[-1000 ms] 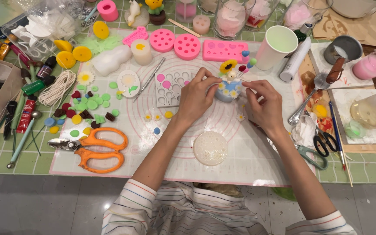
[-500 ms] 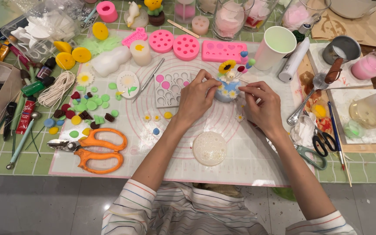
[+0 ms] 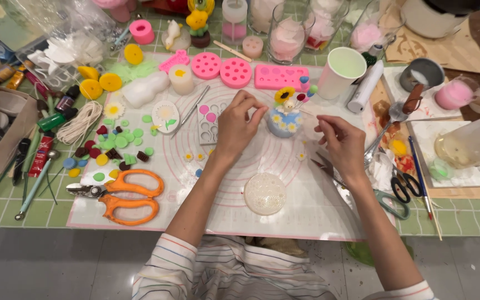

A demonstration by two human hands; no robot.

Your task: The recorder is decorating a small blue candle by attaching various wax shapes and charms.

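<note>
Blue flower-decorated candle cup [image 3: 284,121] with a yellow sunflower topper is standing on the pale silicone work mat [image 3: 306,205], between both hands. Left hand [image 3: 239,123] is hovering just beside it, fingertips pinched together; contents indiscernible. Right hand [image 3: 342,143] is pinching a thin stick, near the cup. Orange-handled scissors [image 3: 119,194] are lying well apart.

I am drawing both hands off the little blue decorated candle [image 3: 284,119]: my left hand [image 3: 239,125] is now lifting just beside it, fingertips pinched, while my right hand [image 3: 341,143] is pulling farther away.
</note>
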